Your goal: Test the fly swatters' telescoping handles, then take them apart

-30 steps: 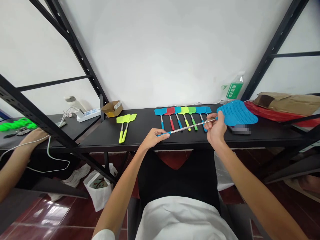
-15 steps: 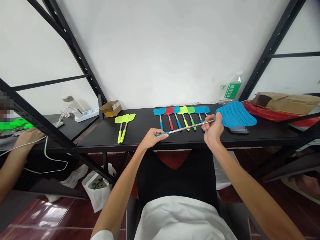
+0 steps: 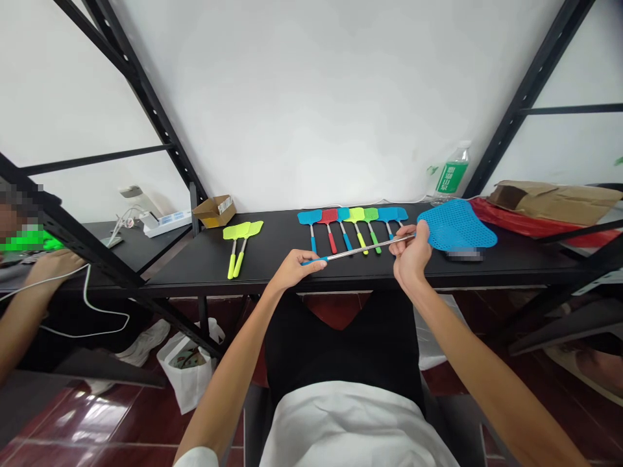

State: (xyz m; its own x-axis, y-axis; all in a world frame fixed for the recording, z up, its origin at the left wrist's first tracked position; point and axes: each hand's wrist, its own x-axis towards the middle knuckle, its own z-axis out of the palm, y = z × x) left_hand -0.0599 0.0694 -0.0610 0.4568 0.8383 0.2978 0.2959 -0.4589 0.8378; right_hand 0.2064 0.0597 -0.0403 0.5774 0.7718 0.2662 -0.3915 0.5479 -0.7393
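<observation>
Observed a blue fly swatter [image 3: 457, 224] right of centre in the frame, held over a black table [image 3: 279, 237], with perforated head to the right and metal shaft sloping down to the left. Found the left hand [image 3: 293, 268] closed narrowly on the blue handle, thumb uppermost. Found the right hand [image 3: 413, 256] gripping the shaft just beside the head, with thumb against the head's edge.

Noted at centre, beyond the shaft, a row of swatters [image 3: 357, 215] in blue, red, yellow and green, with heads toward the top of the frame; cannot read the right end fully, being partly covered by the right hand. Noted left of centre two yellow-green swatters [image 3: 249, 228], overlapping at the heads.

Recorded at upper right a green-labelled bottle [image 3: 450, 176] near the wall, and at the right edge brown cardboard [image 3: 559, 202] over red packaging [image 3: 516, 224]. Recorded left of centre an open small box [image 3: 210, 213]; at far left, another person's hand [image 3: 61, 261] beside a white cable [image 3: 104, 312].
</observation>
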